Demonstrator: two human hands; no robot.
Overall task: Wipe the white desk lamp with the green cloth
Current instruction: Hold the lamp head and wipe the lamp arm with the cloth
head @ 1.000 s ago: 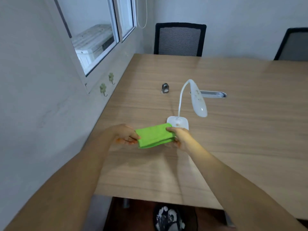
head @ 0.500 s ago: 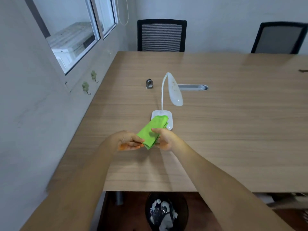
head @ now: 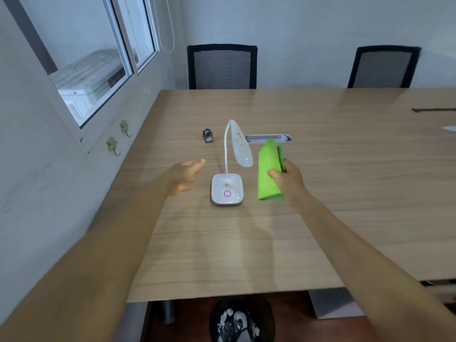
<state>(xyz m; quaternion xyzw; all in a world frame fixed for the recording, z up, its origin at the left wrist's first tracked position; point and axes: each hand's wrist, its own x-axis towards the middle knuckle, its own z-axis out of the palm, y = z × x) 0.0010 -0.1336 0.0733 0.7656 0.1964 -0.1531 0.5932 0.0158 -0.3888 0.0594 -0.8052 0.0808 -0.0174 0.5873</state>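
The white desk lamp stands on the wooden table, with a thin curved neck, a drooping head speckled with brown dirt, and a square base bearing a pink ring and brown specks. My right hand grips the folded green cloth just right of the lamp head, not touching it. Left of the base hovers my left hand, fingers spread, holding nothing.
A small grey metal object sits behind the lamp, and a metal cable slot lies in the tabletop. Two black mesh chairs stand at the far edge. A black bin sits under the near edge. The wall and window lie left.
My hands have parted: the left let go of the cloth and moved left of the lamp base, while the right carried the cloth up to the right of the lamp head.
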